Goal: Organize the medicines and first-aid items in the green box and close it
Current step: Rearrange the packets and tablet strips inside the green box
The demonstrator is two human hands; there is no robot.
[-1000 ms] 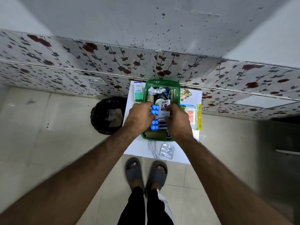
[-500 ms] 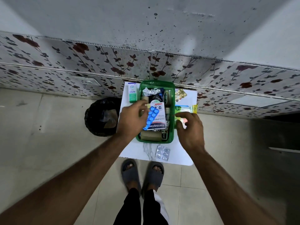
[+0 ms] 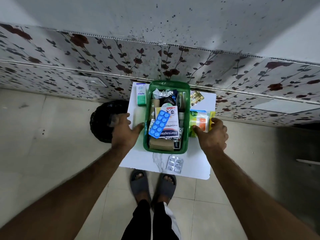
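— Green box (image 3: 165, 118) sits mid-table, lid off, packed full. Hands?
— Head view: left hand (image 3: 123, 131) spread open beside it; right hand (image 3: 212, 134) closing on the packet (image 3: 200, 121), grip unclear.
— Risk?
— Blue pill strip (image 3: 159, 123) lies loose on top; adding the packet could stop the lid shutting.

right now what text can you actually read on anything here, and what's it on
"Hansaplas", cut off at the edge: plaster packet in the green box.
"WASHPROO", cut off: same packet.
"ast", a fragment: dark item at the box's near end.
White-green carton left of the box: name too blurred to read.
Bag at the right hand: print unreadable.
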